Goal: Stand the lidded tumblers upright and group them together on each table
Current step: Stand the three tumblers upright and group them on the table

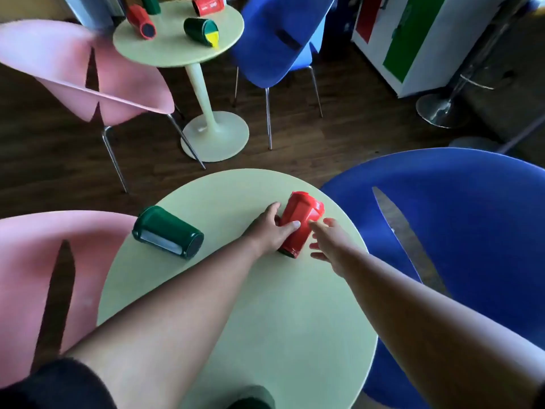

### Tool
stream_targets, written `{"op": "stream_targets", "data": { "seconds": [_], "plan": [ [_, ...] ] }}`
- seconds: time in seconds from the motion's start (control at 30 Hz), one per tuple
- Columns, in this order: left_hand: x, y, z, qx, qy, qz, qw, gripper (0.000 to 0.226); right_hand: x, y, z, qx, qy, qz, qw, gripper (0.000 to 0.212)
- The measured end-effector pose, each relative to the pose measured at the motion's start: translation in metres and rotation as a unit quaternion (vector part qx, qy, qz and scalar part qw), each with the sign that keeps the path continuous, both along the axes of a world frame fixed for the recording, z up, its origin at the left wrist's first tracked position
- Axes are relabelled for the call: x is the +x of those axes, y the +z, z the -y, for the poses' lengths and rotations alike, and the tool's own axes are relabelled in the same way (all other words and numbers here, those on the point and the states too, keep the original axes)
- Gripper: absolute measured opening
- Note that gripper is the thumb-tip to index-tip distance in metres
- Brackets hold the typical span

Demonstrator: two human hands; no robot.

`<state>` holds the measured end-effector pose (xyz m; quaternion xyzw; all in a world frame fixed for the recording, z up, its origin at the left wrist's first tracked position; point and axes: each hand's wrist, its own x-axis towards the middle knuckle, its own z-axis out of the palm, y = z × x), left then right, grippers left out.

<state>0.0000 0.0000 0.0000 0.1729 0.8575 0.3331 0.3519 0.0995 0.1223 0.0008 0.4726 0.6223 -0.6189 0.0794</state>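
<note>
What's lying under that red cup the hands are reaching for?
The red cup lies on its side on the pale green table, gripped by the left hand. Its underside is hidden.

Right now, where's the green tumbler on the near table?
In the head view, the green tumbler lies on its side at the near table's left edge, beside the pink chair, left of the left hand.

We see a pink chair at left and a blue chair at right. Farther back, another pink chair and another blue chair. Dark wood floor; white cabinet with red and green panels top right, chrome stand base beside it.
</note>
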Motion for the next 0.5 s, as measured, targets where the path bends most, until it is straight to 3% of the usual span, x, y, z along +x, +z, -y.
{"op": "stream_targets", "data": {
  "seconds": [0.37,0.5],
  "plan": [
    [-0.012,-0.02,-0.005,0.011,-0.01,-0.008,1.0,0.065,-0.016,-0.016,-0.001,-0.053,-0.039,-0.071,0.995,0.033],
    [-0.004,-0.013,0.01,0.035,0.001,-0.012,0.999,0.072,-0.007,-0.016,0.005,0.021,0.008,-0.084,0.996,0.049]
  ]
}}
